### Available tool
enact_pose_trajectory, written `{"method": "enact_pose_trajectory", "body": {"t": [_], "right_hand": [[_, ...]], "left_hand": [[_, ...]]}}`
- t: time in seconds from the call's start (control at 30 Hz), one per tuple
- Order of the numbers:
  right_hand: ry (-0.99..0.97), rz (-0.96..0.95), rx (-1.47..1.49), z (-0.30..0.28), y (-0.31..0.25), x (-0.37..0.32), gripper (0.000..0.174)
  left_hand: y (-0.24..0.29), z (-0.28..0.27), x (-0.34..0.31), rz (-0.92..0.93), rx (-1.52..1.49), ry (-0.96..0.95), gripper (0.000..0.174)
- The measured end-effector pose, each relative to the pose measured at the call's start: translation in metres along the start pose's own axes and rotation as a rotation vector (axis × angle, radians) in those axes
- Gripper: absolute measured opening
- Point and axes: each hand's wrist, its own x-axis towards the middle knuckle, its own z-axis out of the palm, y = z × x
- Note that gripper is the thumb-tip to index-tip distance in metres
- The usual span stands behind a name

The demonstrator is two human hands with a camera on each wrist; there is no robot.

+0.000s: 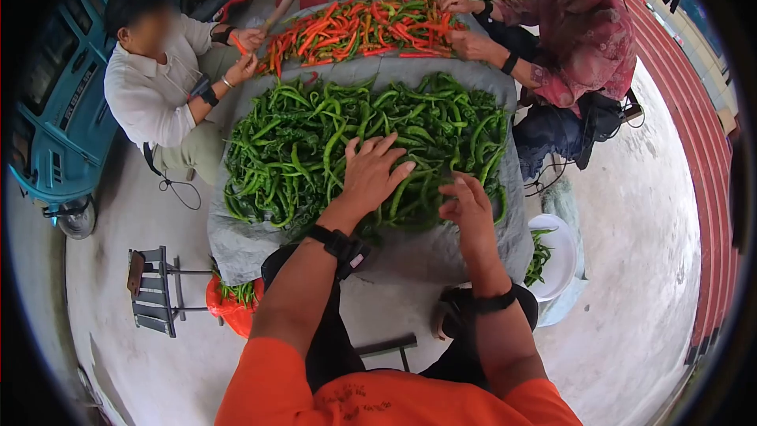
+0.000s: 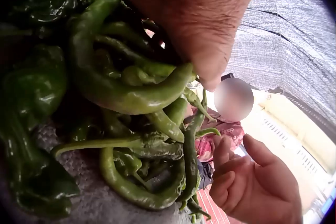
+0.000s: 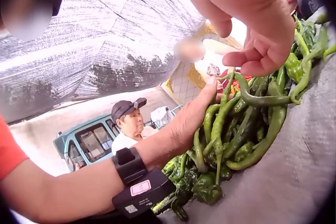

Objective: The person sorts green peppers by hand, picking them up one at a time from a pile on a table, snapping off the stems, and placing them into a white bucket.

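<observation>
A broad heap of long green chili peppers (image 1: pixel 300 150) covers the near part of a grey sheet (image 1: pixel 244 248). My left hand (image 1: pixel 371 173) rests on the heap near its middle, fingers spread; a curved green pepper (image 2: pixel 131 98) lies against it in the left wrist view. To its right, my right hand (image 1: pixel 471 209) hovers at the heap's near right edge. Its fingers are loosely bent and the thumb stands apart, with nothing visible between them. Pepper tips come close under those fingers in the right wrist view.
Red and green chilies (image 1: pixel 363 28) lie at the far end, with a person at each side. On the right, a white basin (image 1: pixel 560 256) holds some green peppers. A red bag (image 1: pixel 229 312) with peppers stands at lower left, next to a small slatted chair (image 1: pixel 154 292).
</observation>
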Motion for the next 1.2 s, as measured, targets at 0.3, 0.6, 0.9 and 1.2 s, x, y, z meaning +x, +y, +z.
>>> {"method": "enact_pose_trajectory", "body": {"t": [0.3,0.6,0.9,1.2], "right_hand": [[-0.034,-0.029,-0.106,0.003,0.003,-0.011,0.037],[-0.058,-0.022,-0.085,-0.001,0.000,-0.011,0.039],[-0.039,-0.135,0.086,0.010,-0.006,-0.008,0.032],[-0.033,-0.125,0.111,0.013,0.002,-0.003,0.026]], "left_hand": [[0.003,0.000,0.012,-0.101,0.016,-0.150,0.063],[0.009,0.006,0.007,-0.012,0.034,0.119,0.060],[0.038,-0.022,-0.016,0.314,-0.028,0.221,0.048],[0.042,-0.023,-0.038,0.288,-0.282,0.121,0.030]]}}
